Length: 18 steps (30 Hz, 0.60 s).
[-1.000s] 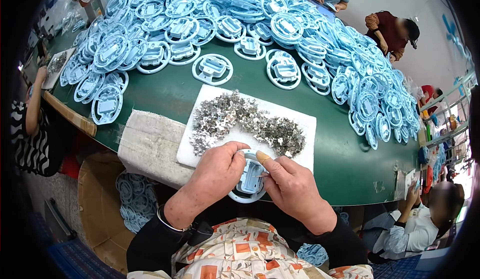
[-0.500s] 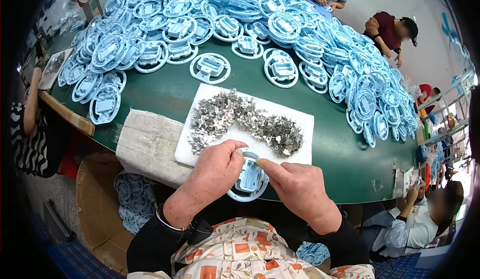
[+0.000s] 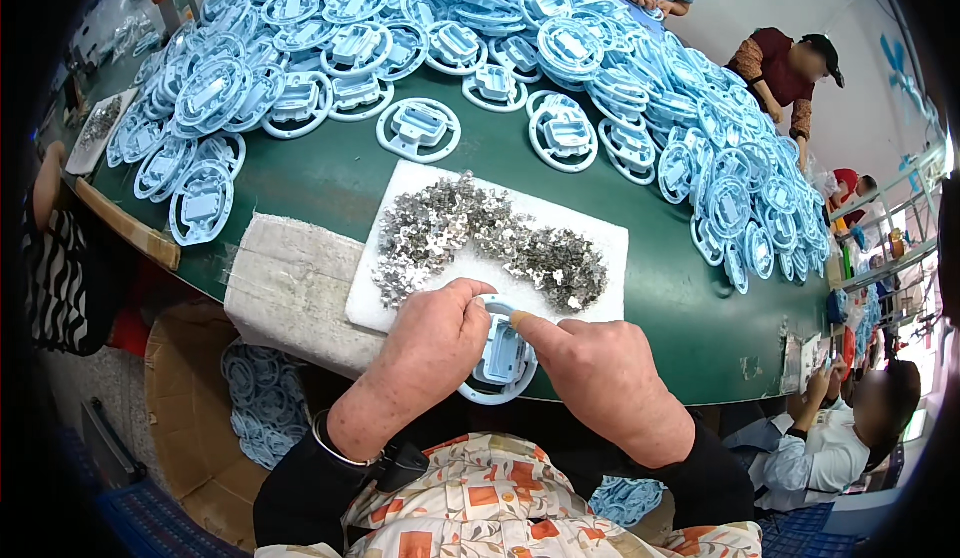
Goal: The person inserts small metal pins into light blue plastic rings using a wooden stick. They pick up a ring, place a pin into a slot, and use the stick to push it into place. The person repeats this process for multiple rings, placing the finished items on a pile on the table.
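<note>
Between my two hands is a light blue plastic ring with a box-shaped centre [image 3: 503, 358], like a toy steering wheel, held over the table's near edge. My left hand [image 3: 432, 338] is closed on its upper left rim. My right hand [image 3: 600, 368] is closed too, its thumb pressed at the upper right of the rim; whether a small piece sits under the fingertips is hidden. Just beyond my hands, a white foam tray [image 3: 612, 258] carries a heap of small shiny metal clips [image 3: 430, 233].
A large pile of the same blue wheels [image 3: 480, 8] covers the table's far side. Left of the tray lies a worn whitish block [image 3: 285, 268]. A cardboard box [image 3: 185, 408] with more wheels stands below left. Co-workers sit around, one in white [image 3: 815, 458] at the right.
Both hands keep their grip on the blue wheel, and the right hand and wrist have shifted very slightly. The view has moved a little; a co-worker's arm at the left has shifted.
</note>
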{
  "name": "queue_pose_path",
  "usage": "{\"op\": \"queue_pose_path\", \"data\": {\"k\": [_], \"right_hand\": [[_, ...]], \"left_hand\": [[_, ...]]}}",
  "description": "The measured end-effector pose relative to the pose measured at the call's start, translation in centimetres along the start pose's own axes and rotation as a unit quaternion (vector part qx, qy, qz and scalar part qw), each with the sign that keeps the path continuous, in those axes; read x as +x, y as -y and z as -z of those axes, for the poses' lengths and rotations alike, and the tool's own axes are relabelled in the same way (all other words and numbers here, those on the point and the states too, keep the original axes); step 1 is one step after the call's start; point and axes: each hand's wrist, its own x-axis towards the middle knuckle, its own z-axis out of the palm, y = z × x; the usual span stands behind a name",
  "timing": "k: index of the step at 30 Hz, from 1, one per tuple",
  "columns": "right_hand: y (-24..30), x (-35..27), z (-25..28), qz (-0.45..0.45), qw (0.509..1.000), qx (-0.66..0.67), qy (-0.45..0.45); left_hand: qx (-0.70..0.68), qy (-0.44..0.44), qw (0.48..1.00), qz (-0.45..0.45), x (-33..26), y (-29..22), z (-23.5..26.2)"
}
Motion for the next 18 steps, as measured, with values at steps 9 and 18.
{"op": "queue_pose_path", "data": {"k": [9, 18], "right_hand": [[0.8, 4.2, 3.6, 0.082, 0.981, -0.027, 0.175], [-1.4, 2.4, 3.2, -0.003, 0.995, 0.060, 0.075]], "left_hand": [[0.039, -0.019, 0.999, -0.025, 0.0, 0.0, -0.4], [-0.091, 0.034, 0.995, 0.025, -0.2, -0.2, 0.9]]}}
